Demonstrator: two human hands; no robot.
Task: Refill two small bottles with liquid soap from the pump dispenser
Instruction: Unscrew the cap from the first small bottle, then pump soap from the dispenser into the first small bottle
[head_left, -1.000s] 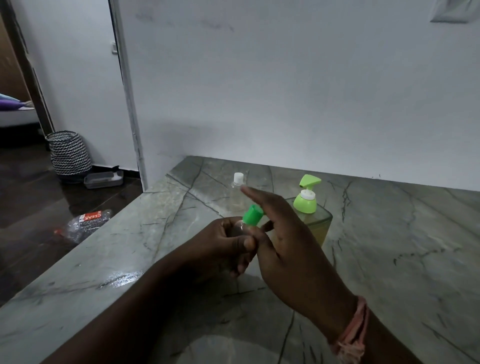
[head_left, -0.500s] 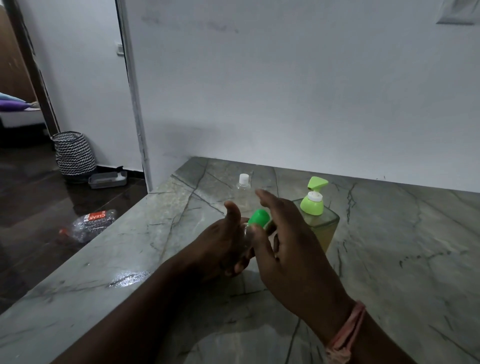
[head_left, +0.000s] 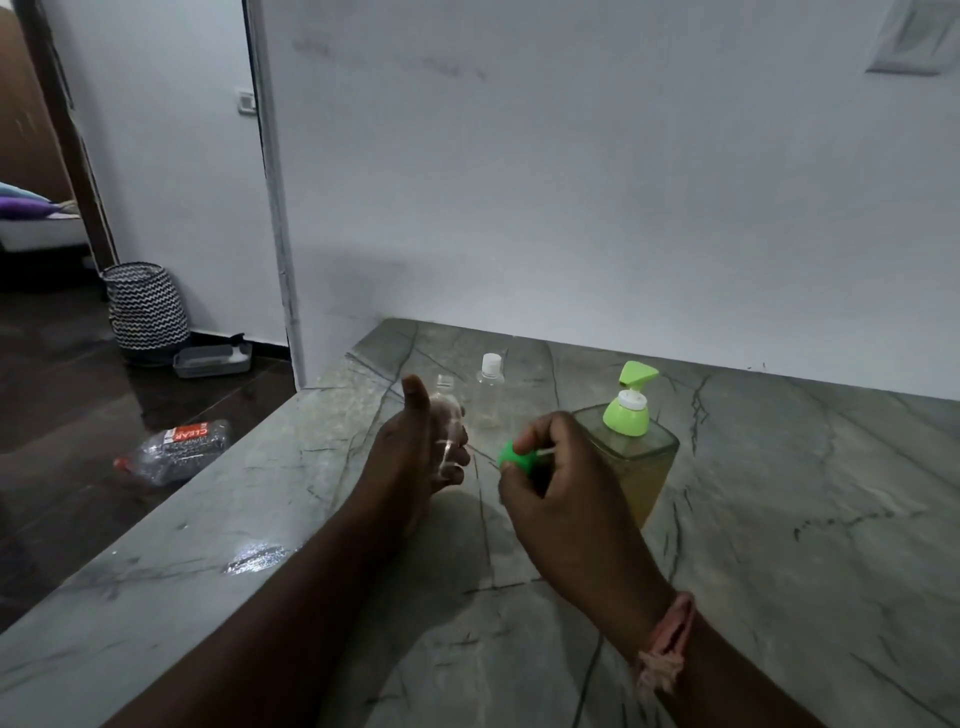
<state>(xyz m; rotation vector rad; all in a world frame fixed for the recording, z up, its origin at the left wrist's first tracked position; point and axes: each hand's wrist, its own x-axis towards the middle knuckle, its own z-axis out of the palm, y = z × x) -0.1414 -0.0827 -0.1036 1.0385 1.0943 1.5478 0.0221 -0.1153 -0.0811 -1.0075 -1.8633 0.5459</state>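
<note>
My left hand (head_left: 415, 447) grips a small clear bottle (head_left: 448, 415) above the marble counter, its neck uncapped and pointing up. To its right, my right hand (head_left: 550, 478) pinches a green cap (head_left: 511, 457), held apart from the bottle. A second small clear bottle with a white cap (head_left: 490, 387) stands upright farther back on the counter. The square pump dispenser (head_left: 631, 452), holding yellowish soap and topped by a light green pump, stands just behind my right hand.
The grey marble counter (head_left: 779, 519) ends at a white wall behind and drops off on the left. On the dark floor lie a crushed plastic bottle (head_left: 174, 449), a patterned basket (head_left: 145, 306) and a grey tray (head_left: 213, 358).
The green cap has come off the small bottle. My right hand has carried it right and away, while my left hand has lifted the bottle slightly up and left.
</note>
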